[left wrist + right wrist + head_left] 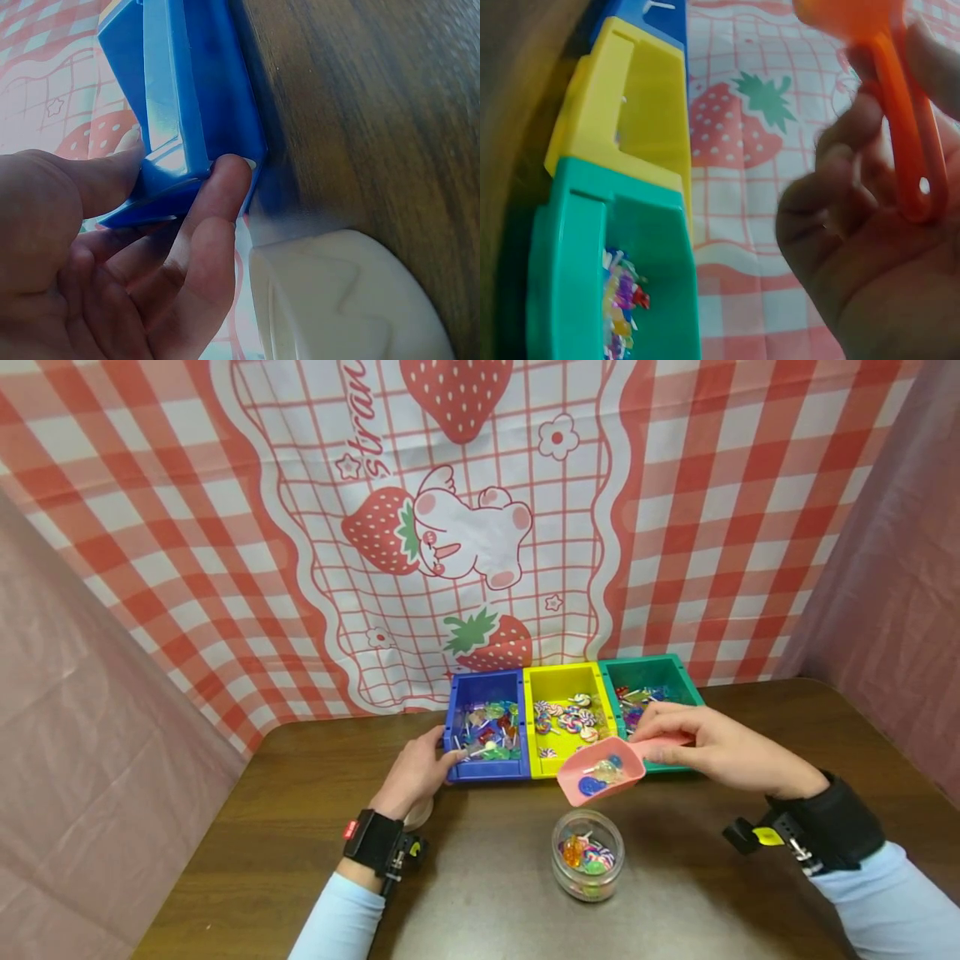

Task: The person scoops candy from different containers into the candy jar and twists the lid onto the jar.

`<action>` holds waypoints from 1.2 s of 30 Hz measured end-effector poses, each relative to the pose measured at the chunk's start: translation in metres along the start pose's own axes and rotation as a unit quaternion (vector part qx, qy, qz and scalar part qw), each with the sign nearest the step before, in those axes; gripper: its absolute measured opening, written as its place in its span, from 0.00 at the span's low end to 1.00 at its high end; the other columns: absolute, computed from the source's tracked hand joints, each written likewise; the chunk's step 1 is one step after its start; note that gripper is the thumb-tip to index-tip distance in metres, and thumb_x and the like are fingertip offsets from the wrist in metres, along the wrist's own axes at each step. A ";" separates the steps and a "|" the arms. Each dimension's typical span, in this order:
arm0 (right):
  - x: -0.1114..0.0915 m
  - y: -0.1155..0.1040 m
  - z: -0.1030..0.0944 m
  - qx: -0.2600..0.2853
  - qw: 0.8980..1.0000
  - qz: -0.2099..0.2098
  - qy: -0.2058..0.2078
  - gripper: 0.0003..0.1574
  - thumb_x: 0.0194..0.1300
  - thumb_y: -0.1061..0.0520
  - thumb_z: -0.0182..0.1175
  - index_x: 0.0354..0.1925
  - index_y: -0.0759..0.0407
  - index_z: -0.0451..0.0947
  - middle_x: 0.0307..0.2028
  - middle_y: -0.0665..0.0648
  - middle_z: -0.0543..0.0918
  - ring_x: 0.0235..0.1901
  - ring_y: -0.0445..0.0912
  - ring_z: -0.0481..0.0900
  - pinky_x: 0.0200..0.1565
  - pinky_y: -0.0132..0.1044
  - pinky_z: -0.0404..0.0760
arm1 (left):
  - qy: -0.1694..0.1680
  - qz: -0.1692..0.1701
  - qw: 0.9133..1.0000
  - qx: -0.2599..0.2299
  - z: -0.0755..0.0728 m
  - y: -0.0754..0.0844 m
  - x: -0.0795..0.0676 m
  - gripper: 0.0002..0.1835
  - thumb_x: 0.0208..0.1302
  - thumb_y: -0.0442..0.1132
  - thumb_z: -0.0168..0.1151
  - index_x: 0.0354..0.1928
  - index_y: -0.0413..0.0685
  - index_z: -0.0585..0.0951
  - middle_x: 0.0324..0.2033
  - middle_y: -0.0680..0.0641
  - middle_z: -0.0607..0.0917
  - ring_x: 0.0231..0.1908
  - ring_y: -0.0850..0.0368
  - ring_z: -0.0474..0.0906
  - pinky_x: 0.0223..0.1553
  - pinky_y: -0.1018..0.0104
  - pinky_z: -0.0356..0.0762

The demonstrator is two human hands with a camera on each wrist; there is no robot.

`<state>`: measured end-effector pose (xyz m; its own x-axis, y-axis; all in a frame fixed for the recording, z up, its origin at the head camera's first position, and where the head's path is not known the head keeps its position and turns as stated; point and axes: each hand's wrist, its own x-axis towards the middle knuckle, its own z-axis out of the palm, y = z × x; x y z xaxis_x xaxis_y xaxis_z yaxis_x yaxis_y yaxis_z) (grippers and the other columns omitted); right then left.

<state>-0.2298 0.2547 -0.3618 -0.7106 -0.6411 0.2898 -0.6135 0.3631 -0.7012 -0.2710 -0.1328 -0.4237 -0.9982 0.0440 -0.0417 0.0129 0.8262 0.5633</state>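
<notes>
Your right hand [701, 747] grips a pink scoop [632, 766] of small candies [592, 786], raised by the yellow bin's [546, 767] front edge; your left hand [418, 770] pinches the blue bin's [487, 771] corner. Apparently mid-transfer, you'd next tip it over the jar [583, 887] on the desk [480, 868].

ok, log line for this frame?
left grip: pinches blue bin | right grip: holds pink scoop | scoop load: small candy-like pieces | jar: open, colorful trinkets inside
</notes>
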 end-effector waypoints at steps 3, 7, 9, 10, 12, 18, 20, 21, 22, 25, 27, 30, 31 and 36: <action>-0.003 0.001 -0.002 0.013 0.999 -0.016 -0.033 0.14 0.63 0.59 0.56 0.46 0.45 0.78 0.40 0.47 0.75 0.40 0.42 0.70 0.34 0.38 0.74 | -0.001 0.001 1.000 0.001 0.000 0.000 0.000 0.31 0.62 0.55 0.55 0.64 0.51 0.66 0.35 0.49 0.79 0.22 0.61 0.75 0.33 0.62 0.71; -0.004 0.001 -0.003 0.039 0.997 -0.025 -0.067 0.15 0.62 0.60 0.57 0.46 0.47 0.79 0.38 0.49 0.75 0.40 0.42 0.70 0.33 0.38 0.74 | -0.002 0.003 1.000 0.000 0.000 0.000 -0.001 0.30 0.63 0.55 0.55 0.64 0.51 0.66 0.35 0.49 0.79 0.22 0.61 0.75 0.32 0.62 0.71; -0.005 0.002 -0.003 0.048 0.995 -0.022 -0.082 0.14 0.61 0.59 0.57 0.46 0.48 0.80 0.38 0.49 0.76 0.40 0.42 0.70 0.34 0.39 0.75 | -0.004 0.003 1.000 -0.002 0.001 0.001 -0.001 0.30 0.63 0.54 0.55 0.64 0.51 0.66 0.35 0.49 0.79 0.22 0.61 0.75 0.32 0.62 0.71; -0.005 0.002 -0.002 0.049 0.995 -0.023 -0.089 0.14 0.61 0.59 0.57 0.46 0.49 0.80 0.38 0.49 0.76 0.41 0.42 0.70 0.34 0.39 0.75 | -0.004 0.003 1.000 -0.003 0.001 0.001 -0.001 0.30 0.63 0.54 0.55 0.64 0.51 0.66 0.35 0.49 0.79 0.22 0.61 0.76 0.32 0.62 0.71; -0.006 0.002 -0.002 0.048 0.994 -0.022 -0.098 0.14 0.61 0.58 0.58 0.46 0.49 0.80 0.37 0.50 0.76 0.41 0.42 0.70 0.36 0.39 0.75 | -0.004 0.001 1.000 -0.004 0.001 0.001 -0.001 0.30 0.63 0.54 0.55 0.64 0.52 0.66 0.36 0.49 0.78 0.22 0.61 0.76 0.32 0.62 0.71; -0.006 0.001 0.001 0.021 0.992 -0.042 -0.117 0.11 0.60 0.56 0.59 0.43 0.46 0.80 0.35 0.47 0.75 0.40 0.41 0.69 0.35 0.38 0.73 | -0.009 -0.004 1.000 -0.006 0.000 0.001 -0.001 0.31 0.63 0.55 0.55 0.65 0.51 0.66 0.37 0.49 0.78 0.23 0.60 0.75 0.31 0.62 0.71; -0.006 0.000 0.001 0.009 0.991 -0.054 -0.120 0.11 0.60 0.55 0.59 0.43 0.46 0.79 0.35 0.46 0.75 0.38 0.41 0.69 0.33 0.37 0.72 | -0.008 -0.004 1.000 -0.008 0.000 0.000 -0.001 0.30 0.63 0.55 0.55 0.64 0.51 0.66 0.36 0.49 0.78 0.23 0.60 0.76 0.31 0.62 0.71; -0.006 0.000 0.001 0.004 0.991 -0.059 -0.122 0.12 0.59 0.55 0.60 0.43 0.45 0.79 0.35 0.46 0.74 0.37 0.40 0.69 0.32 0.36 0.72 | -0.008 -0.004 1.000 -0.008 0.000 0.000 0.000 0.30 0.63 0.55 0.55 0.64 0.52 0.66 0.36 0.49 0.78 0.23 0.60 0.76 0.31 0.62 0.71; -0.006 0.000 0.002 0.000 0.990 -0.065 -0.122 0.12 0.59 0.55 0.60 0.43 0.45 0.79 0.35 0.46 0.74 0.36 0.40 0.69 0.30 0.36 0.71 | -0.007 -0.005 1.000 -0.008 0.000 0.000 0.000 0.30 0.63 0.55 0.55 0.64 0.52 0.66 0.36 0.49 0.78 0.23 0.60 0.76 0.30 0.62 0.71; -0.005 -0.002 0.002 -0.014 0.990 -0.069 -0.119 0.12 0.58 0.54 0.61 0.43 0.44 0.78 0.34 0.44 0.74 0.35 0.39 0.69 0.29 0.35 0.71 | -0.007 -0.007 1.000 -0.011 0.001 -0.001 0.000 0.30 0.63 0.55 0.55 0.64 0.52 0.66 0.37 0.49 0.78 0.23 0.60 0.76 0.30 0.63 0.72; -0.005 -0.004 0.003 -0.023 0.990 -0.071 -0.117 0.12 0.58 0.53 0.61 0.42 0.43 0.78 0.34 0.44 0.74 0.34 0.39 0.69 0.29 0.34 0.71 | -0.007 -0.007 1.000 -0.011 0.001 -0.001 0.000 0.30 0.63 0.55 0.55 0.64 0.52 0.66 0.37 0.49 0.78 0.23 0.60 0.76 0.30 0.63 0.72; -0.005 -0.007 0.004 -0.033 0.990 -0.072 -0.114 0.11 0.58 0.52 0.60 0.42 0.42 0.78 0.34 0.43 0.74 0.34 0.38 0.69 0.29 0.34 0.71 | -0.006 -0.005 1.000 -0.009 0.000 -0.001 0.000 0.30 0.63 0.55 0.55 0.64 0.52 0.66 0.38 0.49 0.78 0.23 0.60 0.76 0.30 0.63 0.71; -0.004 -0.007 0.004 -0.036 0.990 -0.073 -0.114 0.11 0.58 0.52 0.60 0.42 0.42 0.78 0.34 0.43 0.74 0.34 0.38 0.69 0.30 0.34 0.71 | -0.006 -0.004 1.000 -0.009 0.000 -0.001 0.000 0.30 0.63 0.55 0.55 0.64 0.52 0.66 0.38 0.49 0.78 0.23 0.60 0.76 0.31 0.63 0.71; -0.005 -0.010 0.005 -0.045 0.991 -0.062 -0.111 0.11 0.58 0.50 0.61 0.41 0.42 0.78 0.33 0.41 0.74 0.34 0.38 0.70 0.30 0.34 0.72 | -0.003 0.001 1.000 -0.009 0.000 -0.001 0.000 0.30 0.62 0.55 0.55 0.64 0.52 0.66 0.38 0.49 0.78 0.23 0.61 0.76 0.31 0.63 0.71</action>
<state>-0.2189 0.2508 -0.3593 -0.5403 -0.8141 0.2131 -0.7274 0.3244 -0.6047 -0.2709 -0.1335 -0.4245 -0.9977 0.0491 -0.0466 0.0132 0.8160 0.5779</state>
